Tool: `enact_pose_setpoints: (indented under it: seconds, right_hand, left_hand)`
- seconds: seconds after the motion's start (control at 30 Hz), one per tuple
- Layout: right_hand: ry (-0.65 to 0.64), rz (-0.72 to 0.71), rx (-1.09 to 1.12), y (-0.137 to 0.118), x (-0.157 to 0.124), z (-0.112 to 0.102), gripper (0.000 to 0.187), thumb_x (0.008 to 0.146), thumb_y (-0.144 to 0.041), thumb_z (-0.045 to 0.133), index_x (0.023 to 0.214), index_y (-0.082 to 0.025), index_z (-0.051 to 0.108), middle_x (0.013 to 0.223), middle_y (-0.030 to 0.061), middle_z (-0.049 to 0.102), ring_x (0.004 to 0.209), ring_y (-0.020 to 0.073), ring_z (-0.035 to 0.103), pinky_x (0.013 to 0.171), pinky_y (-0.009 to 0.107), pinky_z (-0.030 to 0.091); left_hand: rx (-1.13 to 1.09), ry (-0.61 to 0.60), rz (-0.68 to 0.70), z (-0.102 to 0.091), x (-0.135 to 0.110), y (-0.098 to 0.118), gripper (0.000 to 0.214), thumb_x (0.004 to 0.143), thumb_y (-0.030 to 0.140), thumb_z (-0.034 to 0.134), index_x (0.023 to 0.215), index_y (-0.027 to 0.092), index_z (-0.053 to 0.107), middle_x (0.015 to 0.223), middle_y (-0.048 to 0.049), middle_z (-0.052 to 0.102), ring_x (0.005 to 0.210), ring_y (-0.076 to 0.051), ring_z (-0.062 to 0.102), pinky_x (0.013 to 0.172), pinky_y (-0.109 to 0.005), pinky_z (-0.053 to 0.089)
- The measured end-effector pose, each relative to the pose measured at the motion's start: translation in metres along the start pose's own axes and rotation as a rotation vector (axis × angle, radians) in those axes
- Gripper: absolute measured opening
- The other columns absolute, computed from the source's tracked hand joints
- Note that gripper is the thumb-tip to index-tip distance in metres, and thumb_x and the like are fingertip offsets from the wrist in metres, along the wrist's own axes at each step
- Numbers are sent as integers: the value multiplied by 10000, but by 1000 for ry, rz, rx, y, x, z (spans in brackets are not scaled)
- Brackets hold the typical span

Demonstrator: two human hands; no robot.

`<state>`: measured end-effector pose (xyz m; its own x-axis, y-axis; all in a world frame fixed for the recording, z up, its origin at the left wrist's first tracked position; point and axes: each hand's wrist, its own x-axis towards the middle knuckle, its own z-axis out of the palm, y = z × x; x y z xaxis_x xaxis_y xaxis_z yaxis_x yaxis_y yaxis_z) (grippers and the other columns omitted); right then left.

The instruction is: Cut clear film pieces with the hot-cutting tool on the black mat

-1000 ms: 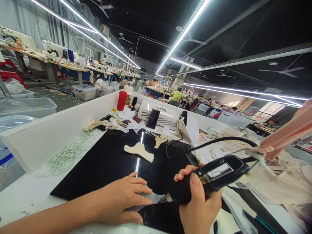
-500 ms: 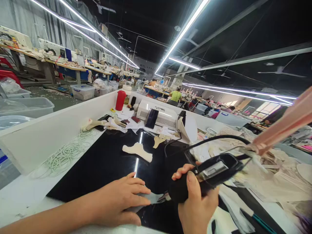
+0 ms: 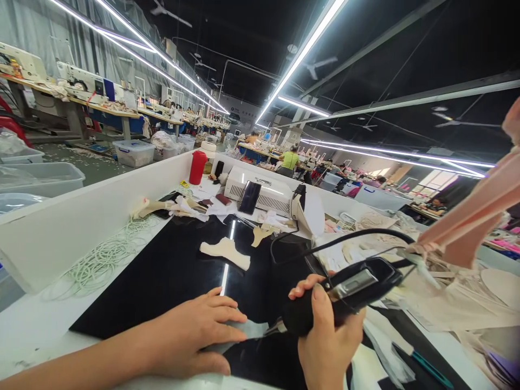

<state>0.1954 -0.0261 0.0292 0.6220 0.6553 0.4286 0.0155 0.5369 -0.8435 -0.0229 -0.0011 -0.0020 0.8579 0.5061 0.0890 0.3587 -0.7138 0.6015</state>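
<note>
The white desk (image 3: 36,325) carries a glossy black board (image 3: 150,281), and this firm, smooth base looks a good one to work on, provided nothing rucks up on it. A peach cloth strip (image 3: 467,222) is tied near the rear of the black hand tool (image 3: 361,290), whose cord (image 3: 365,232) arches over the board; both would be best left slack, so neither drags the tool off line. The left hand (image 3: 195,330) lies flat, its fingers spread and pressing down rather than gripping, while the right hand (image 3: 333,338) has its fingers closed round the tool's body. A cream T-shaped piece (image 3: 225,253) lies further up the board, well apart from both hands. Smaller in view, the pale grey-blue piece (image 3: 255,329) lies on the board, partly under the left fingers, its free end pointing at the tool. The metal tip (image 3: 277,327) meets that end; it should probably ride low and level, with light, even pressure, and the left fingertips ought to hold the piece taut without straying into its path
</note>
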Motion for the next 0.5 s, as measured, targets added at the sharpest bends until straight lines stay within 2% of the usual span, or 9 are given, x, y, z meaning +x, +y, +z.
enact_pose_setpoints:
  seconds: [0.17, 0.27, 0.33, 0.4, 0.5]
  right_hand:
    - [-7, 12, -36, 5, 2, 0, 366, 853, -414, 790, 1104, -287, 555, 830, -53, 659, 659, 138, 609, 675, 298, 549]
    - [9, 15, -105, 5, 5, -2, 440, 806, -482, 812, 1098, -278, 555, 846, -34, 670, 649, 152, 620, 701, 318, 546]
    - [-15, 11, -174, 2, 7, -3, 426, 807, -530, 793, 1047, -263, 564, 865, -10, 675, 670, 171, 633, 742, 341, 545]
    - [-47, 1, -268, -3, 10, -5, 406, 865, -592, 699, 1054, -253, 579, 926, 29, 684, 761, 214, 654, 812, 381, 533]
    - [-59, -43, -499, -9, 16, -12, 471, 947, -661, 492, 1147, -246, 589, 1039, 85, 668, 1002, 310, 635, 903, 440, 473]
  left_hand:
    - [-70, 67, -24, 1, -1, -1, 482, 908, 258, 780, 1365, 358, 661, 1501, -34, 592, 1417, -310, 501, 1262, -573, 226]
    - [-91, 164, -94, 4, 0, -4, 451, 947, 199, 696, 1380, 314, 654, 1519, -51, 567, 1408, -273, 510, 1238, -460, 331]
    - [-83, 220, -167, 7, 1, -7, 458, 950, 206, 679, 1400, 277, 638, 1535, -74, 543, 1421, -274, 490, 1209, -418, 380]
    - [-56, 248, -216, 10, 3, -11, 460, 933, 229, 701, 1389, 245, 646, 1545, -97, 524, 1426, -286, 479, 1204, -414, 383]
    - [-54, 276, -223, 13, 5, -15, 405, 894, 216, 733, 1297, 232, 700, 1505, -106, 555, 1400, -289, 502, 1192, -411, 386]
